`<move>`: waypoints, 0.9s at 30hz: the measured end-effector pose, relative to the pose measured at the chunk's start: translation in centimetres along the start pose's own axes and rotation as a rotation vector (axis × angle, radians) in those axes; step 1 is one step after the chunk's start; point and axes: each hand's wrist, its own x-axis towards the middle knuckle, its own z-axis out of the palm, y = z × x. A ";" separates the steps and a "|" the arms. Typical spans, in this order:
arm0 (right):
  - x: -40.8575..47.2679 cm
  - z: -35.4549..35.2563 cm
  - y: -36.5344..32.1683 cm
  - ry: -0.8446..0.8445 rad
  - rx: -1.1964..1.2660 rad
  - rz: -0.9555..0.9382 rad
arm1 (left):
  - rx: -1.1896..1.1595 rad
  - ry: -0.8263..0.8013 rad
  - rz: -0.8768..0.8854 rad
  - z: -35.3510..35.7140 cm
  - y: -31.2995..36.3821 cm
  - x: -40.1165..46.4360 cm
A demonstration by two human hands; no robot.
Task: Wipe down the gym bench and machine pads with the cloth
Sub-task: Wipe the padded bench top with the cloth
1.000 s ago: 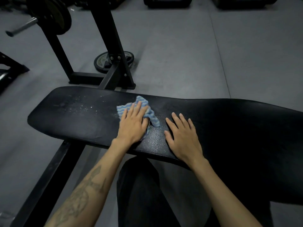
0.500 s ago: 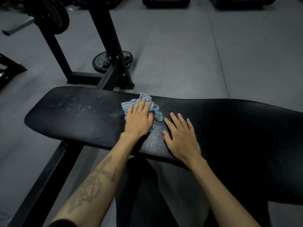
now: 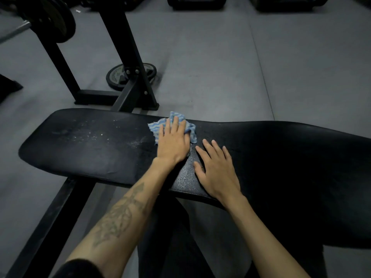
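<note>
Blue cloth (image 3: 172,125) under your flat left hand (image 3: 173,142) mid-bench (image 3: 281,157) | right hand (image 3: 217,173) flat, holds nothing | white specks (image 3: 94,135) left | job looks part done

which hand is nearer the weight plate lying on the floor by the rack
Left. The left hand presses the cloth at the bench's far edge, below the weight plate. The right hand lies flat further right and nearer the person.
</note>
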 end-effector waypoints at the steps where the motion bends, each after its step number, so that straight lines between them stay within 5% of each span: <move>1: 0.0 0.0 0.0 0.005 0.003 -0.002 | 0.004 -0.017 0.052 0.2 0.6 -0.3; 6: 0.0 -0.2 0.0 0.024 0.028 -0.004 | -0.031 -0.104 0.443 -0.7 -0.9 0.1; 12: 0.1 0.1 0.1 0.032 0.019 -0.003 | -0.043 -0.028 0.063 -0.2 0.7 2.2; 19: 0.1 0.1 0.1 0.064 0.044 -0.011 | -0.101 -0.170 0.462 -0.7 -0.3 0.8; 27: 0.0 0.0 0.1 0.043 0.045 -0.001 | -0.029 -0.025 -0.023 -0.2 0.0 1.8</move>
